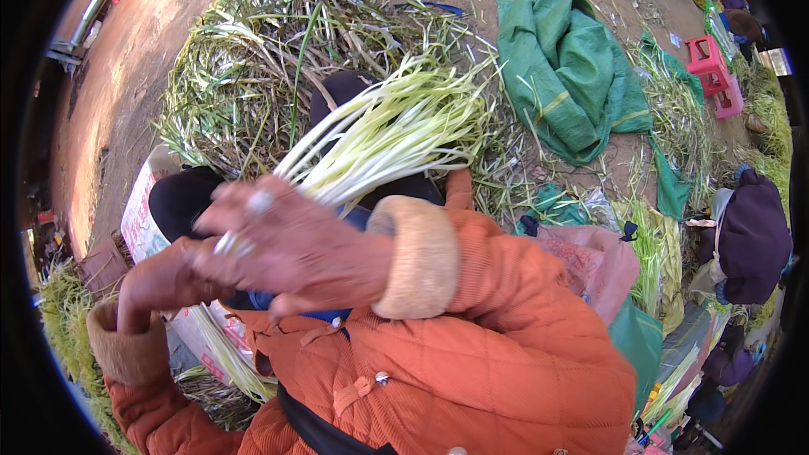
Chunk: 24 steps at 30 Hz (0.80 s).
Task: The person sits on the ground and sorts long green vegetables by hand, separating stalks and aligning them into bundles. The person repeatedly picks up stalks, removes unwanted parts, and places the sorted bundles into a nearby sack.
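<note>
A bundle of pale yellow-green stalks with white lower ends point(392, 139), which look like blanched chives, lies across my knees. Over its white end is my right hand point(297, 246), back upward and blurred, with its fingers pointing left. A short white piece point(234, 243) shows between the fingers; I cannot tell whether it belongs to the bundle. My left hand point(167, 275) is bent inward from the lower left, its fingertips meeting those of the right. Their grip is hidden by the overlap and the blur.
Beyond my knees a large heap of trimmed leaves and dry stalks point(240, 69) covers the ground. A green woven sack point(562, 76) lies to its right. Stacked pink stools point(711, 72) stand farther right, near a person in dark purple point(755, 237). More pale stalks point(231, 351) lie on a printed sack beside me.
</note>
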Available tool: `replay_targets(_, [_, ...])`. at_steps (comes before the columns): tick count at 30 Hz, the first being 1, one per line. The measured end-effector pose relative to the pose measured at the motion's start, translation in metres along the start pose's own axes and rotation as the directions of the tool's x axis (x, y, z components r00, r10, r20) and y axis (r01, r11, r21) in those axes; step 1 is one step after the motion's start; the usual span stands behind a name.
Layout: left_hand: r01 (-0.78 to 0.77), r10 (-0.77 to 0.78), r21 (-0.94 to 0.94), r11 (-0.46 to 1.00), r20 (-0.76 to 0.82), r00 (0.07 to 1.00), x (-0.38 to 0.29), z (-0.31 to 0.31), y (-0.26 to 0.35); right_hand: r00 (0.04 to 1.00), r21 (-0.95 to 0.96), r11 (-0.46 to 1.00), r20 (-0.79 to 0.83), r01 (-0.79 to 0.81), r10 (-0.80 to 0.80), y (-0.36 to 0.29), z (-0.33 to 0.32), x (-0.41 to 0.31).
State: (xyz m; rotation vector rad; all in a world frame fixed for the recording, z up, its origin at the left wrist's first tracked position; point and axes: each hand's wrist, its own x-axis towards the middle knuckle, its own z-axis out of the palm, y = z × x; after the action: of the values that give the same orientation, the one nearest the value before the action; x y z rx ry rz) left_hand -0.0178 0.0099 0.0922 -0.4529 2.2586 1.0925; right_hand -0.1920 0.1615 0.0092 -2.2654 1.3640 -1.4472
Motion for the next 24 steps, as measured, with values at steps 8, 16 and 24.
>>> replay_targets(8, [0.52,-0.434,0.134,0.843,-0.4,0.807,-0.123,0.023,0.009,0.983,-0.221,0.974,0.167,-0.041,0.079,0.068,0.02,-0.028])
replay_targets(16, [0.549,-0.575,-0.176,0.817,-0.331,0.749,-0.165,0.013,-0.041,0.964,-0.517,0.842,0.107,-0.154,0.242,0.106,-0.034,-0.079])
replay_targets(24, [0.486,-0.525,-0.265,0.833,-0.101,0.845,-0.092,-0.005,-0.089,0.768,-0.42,0.696,-0.003,-0.582,0.641,0.172,-0.066,-0.186])
